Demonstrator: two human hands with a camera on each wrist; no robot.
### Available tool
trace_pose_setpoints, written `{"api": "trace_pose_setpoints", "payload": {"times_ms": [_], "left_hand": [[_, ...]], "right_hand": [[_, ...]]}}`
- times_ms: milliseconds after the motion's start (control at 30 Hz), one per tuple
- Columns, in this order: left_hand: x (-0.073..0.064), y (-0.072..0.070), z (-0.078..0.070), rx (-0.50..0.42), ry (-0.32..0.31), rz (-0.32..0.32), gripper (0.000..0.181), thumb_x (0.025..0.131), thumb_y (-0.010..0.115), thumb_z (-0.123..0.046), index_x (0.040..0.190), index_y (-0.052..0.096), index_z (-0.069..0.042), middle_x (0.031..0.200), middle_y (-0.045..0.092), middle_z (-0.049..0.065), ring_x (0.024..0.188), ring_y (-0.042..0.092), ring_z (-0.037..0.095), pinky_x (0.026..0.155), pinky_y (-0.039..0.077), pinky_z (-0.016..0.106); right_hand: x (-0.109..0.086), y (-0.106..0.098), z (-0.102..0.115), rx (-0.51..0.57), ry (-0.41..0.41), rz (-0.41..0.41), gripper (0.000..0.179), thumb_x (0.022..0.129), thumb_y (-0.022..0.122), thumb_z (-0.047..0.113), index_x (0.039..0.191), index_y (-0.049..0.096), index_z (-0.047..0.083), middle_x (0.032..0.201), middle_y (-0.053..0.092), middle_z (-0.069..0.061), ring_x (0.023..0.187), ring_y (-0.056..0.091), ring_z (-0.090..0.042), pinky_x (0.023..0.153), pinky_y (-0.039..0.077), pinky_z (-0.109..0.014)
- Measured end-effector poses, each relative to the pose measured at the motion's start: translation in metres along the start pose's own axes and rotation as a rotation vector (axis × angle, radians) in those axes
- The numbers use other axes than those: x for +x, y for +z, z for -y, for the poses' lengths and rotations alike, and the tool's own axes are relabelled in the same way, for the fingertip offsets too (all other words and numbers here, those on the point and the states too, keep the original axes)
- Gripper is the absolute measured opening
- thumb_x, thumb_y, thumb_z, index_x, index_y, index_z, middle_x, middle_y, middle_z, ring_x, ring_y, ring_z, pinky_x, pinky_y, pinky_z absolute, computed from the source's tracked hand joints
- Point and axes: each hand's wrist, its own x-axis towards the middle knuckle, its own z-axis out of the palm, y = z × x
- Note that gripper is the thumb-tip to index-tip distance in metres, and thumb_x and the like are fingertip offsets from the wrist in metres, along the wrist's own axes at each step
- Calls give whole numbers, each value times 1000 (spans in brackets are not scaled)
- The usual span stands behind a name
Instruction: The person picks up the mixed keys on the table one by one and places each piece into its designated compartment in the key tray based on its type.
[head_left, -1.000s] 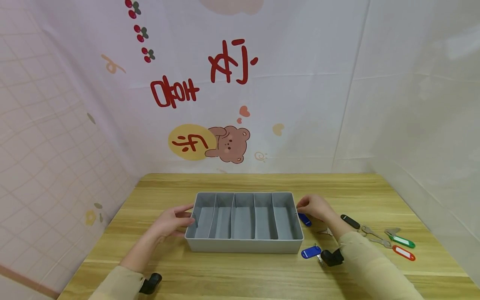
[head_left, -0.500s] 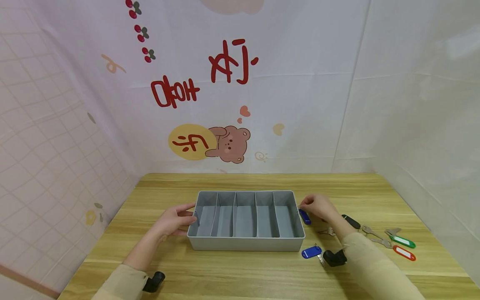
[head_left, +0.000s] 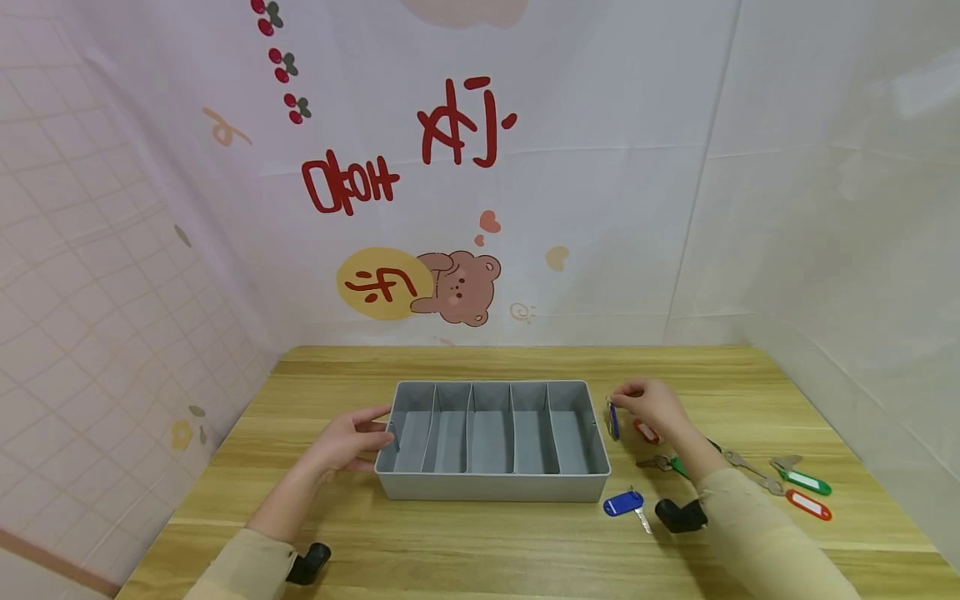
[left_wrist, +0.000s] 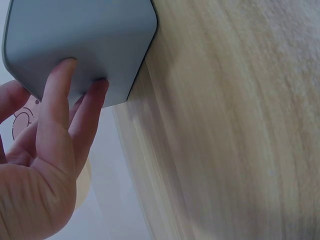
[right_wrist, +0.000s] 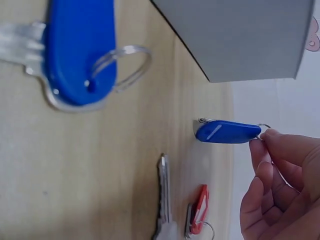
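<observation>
A gray plastic tray (head_left: 492, 487) with several compartments stands on the wooden table. My left hand (head_left: 351, 443) is at its left end; in the left wrist view, extended fingertips touch the outer wall (left_wrist: 112, 47). To the right of the tray, my right hand (head_left: 658, 408) pinches the metal ring of a blue key tag (head_left: 614, 422). In the right wrist view this tag (right_wrist: 227, 131) hangs from thumb and finger, with a key partly hidden behind it. A second blue key tag (head_left: 624, 503) with its key lies near the tray's front right corner.
Near the right hand lie a red key tag (head_left: 647, 432), a key (head_left: 658, 462) and a green tag (head_left: 679, 467) partly under the forearm. Farther right are another green tag (head_left: 806, 482), a red tag (head_left: 809, 505) and loose-looking keys (head_left: 750, 471). A printed cloth (head_left: 600, 250) hangs behind the table.
The right hand has moved slightly right and raised the blue key tag, which now hangs upright. Red and green tags beneath have come into view. The tray shifted slightly right and back earlier.
</observation>
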Motion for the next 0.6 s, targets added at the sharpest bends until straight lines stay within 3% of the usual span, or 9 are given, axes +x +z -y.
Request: {"api": "trace_pose_setpoints", "payload": {"times_ms": [267,367,600], "left_hand": [[0,1,0,11,-2,-12,66,92,69,-8,150,38,2,127,56,27,98,67,34,64,60,37],[0,1,0,12,-1,-12,67,92,69,-9,150,38,2,128,56,28,98,67,34,64,60,37],[0,1,1,10,2,-12,67,92,69,-9,150,38,3,126,58,27,98,67,35,64,60,38]], "right_hand": [[1,-10,-1,69,55,-15,29,96,68,27,105,70,0,99,69,-13,83,59,-26,60,50,-30],[1,-15,1,64,41,-23,30,97,66,28,106,70,-1,100,69,-13,84,59,-27,61,50,-30],[1,-24,7,155,34,-33,31,96,67,26,107,70,-3,101,70,-12,89,58,-33,70,54,-40]]}}
